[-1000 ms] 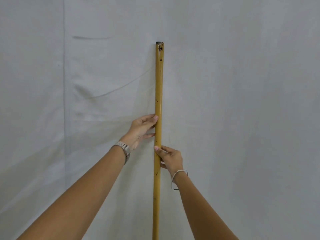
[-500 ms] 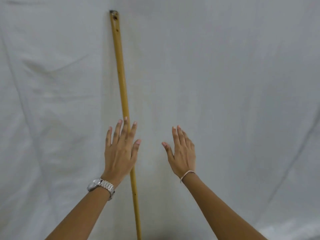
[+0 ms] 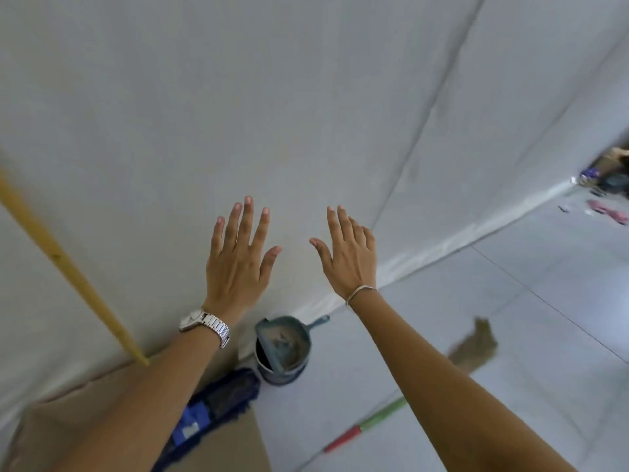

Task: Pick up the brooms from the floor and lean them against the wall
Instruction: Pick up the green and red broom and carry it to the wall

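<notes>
A yellow wooden broom handle [image 3: 64, 267] leans against the white cloth-covered wall [image 3: 306, 97] at the far left; its lower end is hidden behind my left forearm. My left hand [image 3: 238, 264] and my right hand [image 3: 347, 257] are raised in front of the wall, fingers spread, holding nothing. A second broom lies on the tiled floor to the right: its green-and-red handle [image 3: 367, 424] passes behind my right forearm, and its brown bristle head [image 3: 473, 349] shows beyond, blurred.
A grey bucket [image 3: 282, 373] with a dustpan [image 3: 286, 338] resting in it stands at the wall's foot. A blue mop head [image 3: 218, 400] lies beside it on brown cardboard [image 3: 221, 447]. Small items lie in the far right corner [image 3: 606, 209].
Both hands have let go of the yellow broom, which stays against the wall. The view has swung right and down, bringing the floor, bucket and second broom into sight.
</notes>
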{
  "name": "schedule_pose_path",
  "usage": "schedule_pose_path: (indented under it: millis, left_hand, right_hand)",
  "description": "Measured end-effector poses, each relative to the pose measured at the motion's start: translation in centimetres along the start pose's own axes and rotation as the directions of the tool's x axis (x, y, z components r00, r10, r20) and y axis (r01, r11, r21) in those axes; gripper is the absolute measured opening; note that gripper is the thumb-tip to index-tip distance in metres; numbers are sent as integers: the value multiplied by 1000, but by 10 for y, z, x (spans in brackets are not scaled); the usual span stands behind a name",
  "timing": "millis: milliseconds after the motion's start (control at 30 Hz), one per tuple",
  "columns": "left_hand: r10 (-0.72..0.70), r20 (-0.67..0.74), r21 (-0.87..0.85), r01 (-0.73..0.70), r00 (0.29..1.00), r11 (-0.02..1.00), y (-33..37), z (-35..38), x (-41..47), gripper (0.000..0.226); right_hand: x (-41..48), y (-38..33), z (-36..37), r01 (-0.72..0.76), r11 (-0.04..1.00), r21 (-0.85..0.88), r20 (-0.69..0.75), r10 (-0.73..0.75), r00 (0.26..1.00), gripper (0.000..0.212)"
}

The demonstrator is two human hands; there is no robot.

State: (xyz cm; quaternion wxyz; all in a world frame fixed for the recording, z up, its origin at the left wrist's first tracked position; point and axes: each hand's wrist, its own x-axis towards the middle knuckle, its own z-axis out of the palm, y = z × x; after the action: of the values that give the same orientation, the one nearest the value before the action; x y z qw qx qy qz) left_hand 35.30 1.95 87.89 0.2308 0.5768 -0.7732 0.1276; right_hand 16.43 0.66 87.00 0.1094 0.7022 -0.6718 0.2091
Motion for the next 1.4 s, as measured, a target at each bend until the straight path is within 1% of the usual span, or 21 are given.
schedule_pose_path:
  millis: [67,167,233,267,300,400,500,567,633,733,767,867,933,1000,1100,1167,1233,1267,1333,1367,1400]
  left_hand:
    - [-1,60,-11,1,998,1000,43,33,-6,64]
    - [-30,136,-8,32,990,999,98,80,-13,63]
    - [-67,192,-8,70,979,998,136,113,-21,63]
    - [-77,183,-13,81,980,997,139,120,-23,62]
    - [-94,218,-22,101,971,995,178,153,-28,62]
    - [-194,267,-43,212,944,976,210,189,-43,60]
    - [-280,331,-34,308,901,951,248,241,-73,60]
    - [-326,388,-11,358,862,934,265,279,-102,63]
    - [-355,442,14,390,824,921,273,304,-130,68]
    - [-368,519,72,390,771,918,279,354,-170,72]
    - [-385,558,92,407,735,909,280,374,-182,71]
    - [-456,610,125,490,648,863,285,445,-229,66]
    - [-507,617,126,560,602,819,286,469,-243,66]
    - [-561,645,168,620,518,766,288,526,-281,68]
    - [-593,665,144,702,453,697,292,584,-317,68]
    - [-650,666,136,796,367,589,296,631,-350,70]
    - [-733,641,147,901,227,408,299,669,-377,72]
    - [-756,635,173,924,160,341,299,687,-394,73]
    - [-752,659,262,929,26,262,300,725,-431,72]
    - [-742,666,282,946,-72,161,300,741,-446,71]
    - [-718,667,272,962,-198,-13,301,753,-456,68]
  right_hand:
    - [-17,58,15,-36,999,-39,54,38,998,64]
    - [-37,128,33,-80,995,-53,89,85,992,63]
    - [-55,174,48,-80,995,-55,147,87,985,63]
    - [-57,178,49,-69,996,-59,162,77,984,63]
    - [-70,223,68,-63,996,-55,222,74,972,63]
    - [-85,264,89,3,998,-65,334,19,942,64]
    - [-104,318,131,89,994,-60,467,-51,883,62]
    - [-120,348,168,89,995,-42,577,-49,815,63]
    - [-138,368,197,94,995,-35,649,-49,759,68]
    - [-170,391,254,73,997,-6,709,-48,704,71]
    - [-180,397,273,64,998,2,729,-45,683,72]
    - [-222,415,345,61,998,27,783,-59,619,73]
    - [-236,421,366,80,996,33,809,-74,583,72]
    - [-267,431,426,107,994,40,842,-91,532,71]
    - [-296,440,489,121,991,55,871,-107,480,70]
    - [-322,448,546,91,994,55,880,-91,467,69]
    - [-343,453,587,85,995,47,901,-79,426,66]
    - [-354,454,608,97,994,47,910,-83,407,64]
    - [-379,458,653,135,989,65,918,-112,379,58]
    - [-389,459,668,147,987,72,923,-121,364,55]
    - [-398,461,682,153,985,78,926,-128,356,52]
